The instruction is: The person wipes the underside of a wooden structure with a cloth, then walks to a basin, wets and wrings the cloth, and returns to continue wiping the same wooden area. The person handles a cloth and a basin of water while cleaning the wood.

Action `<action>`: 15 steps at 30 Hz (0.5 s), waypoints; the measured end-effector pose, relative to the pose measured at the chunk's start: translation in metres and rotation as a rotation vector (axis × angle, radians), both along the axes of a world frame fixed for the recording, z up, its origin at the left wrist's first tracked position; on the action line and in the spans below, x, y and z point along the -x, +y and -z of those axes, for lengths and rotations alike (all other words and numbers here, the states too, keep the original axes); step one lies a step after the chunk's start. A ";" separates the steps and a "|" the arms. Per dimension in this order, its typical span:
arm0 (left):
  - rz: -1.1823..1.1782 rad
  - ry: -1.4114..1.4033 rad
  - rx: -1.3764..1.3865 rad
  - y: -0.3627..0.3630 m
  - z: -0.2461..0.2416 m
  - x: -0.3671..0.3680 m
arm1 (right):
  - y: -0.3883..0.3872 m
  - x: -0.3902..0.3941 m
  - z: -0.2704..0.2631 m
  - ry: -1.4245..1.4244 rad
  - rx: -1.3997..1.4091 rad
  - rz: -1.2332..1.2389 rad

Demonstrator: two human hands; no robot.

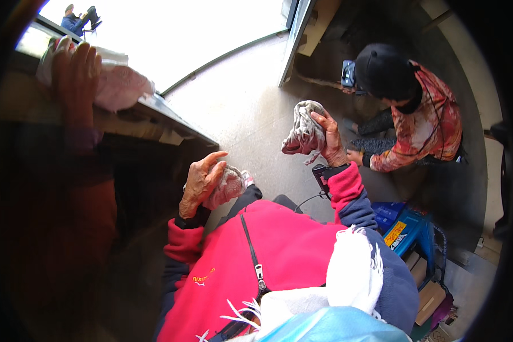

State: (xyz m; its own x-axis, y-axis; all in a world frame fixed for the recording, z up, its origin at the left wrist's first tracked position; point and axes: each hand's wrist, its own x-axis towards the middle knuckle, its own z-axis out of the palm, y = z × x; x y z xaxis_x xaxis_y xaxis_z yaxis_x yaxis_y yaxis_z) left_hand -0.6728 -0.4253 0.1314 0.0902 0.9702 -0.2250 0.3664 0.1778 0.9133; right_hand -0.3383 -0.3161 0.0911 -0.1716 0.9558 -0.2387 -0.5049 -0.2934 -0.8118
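My left hand (203, 181) is in the lower middle of the head view, curled over a crumpled pinkish cloth (227, 187). To its right and farther forward, my right hand (332, 139) grips a bunched grey-white cloth (307, 130) with a dark reddish lower part. Both cloths are held up above the floor, and my hands are well apart. A dark strap goes round each wrist. A small black device (320, 177) with a cable hangs beside my right wrist.
Dark, shiny panels on the left show a dim hand (77, 81) over pinkish cloth, seemingly a reflection. A person in a black cap (384, 70) sits close on the right, holding a phone (348, 73). A blue container (414, 233) and cardboard boxes (431, 301) stand lower right. Another person (79, 21) sits outside.
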 end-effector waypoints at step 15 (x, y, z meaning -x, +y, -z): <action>0.142 0.085 -0.084 0.192 0.003 -0.002 | 0.272 0.008 0.003 0.059 0.110 0.513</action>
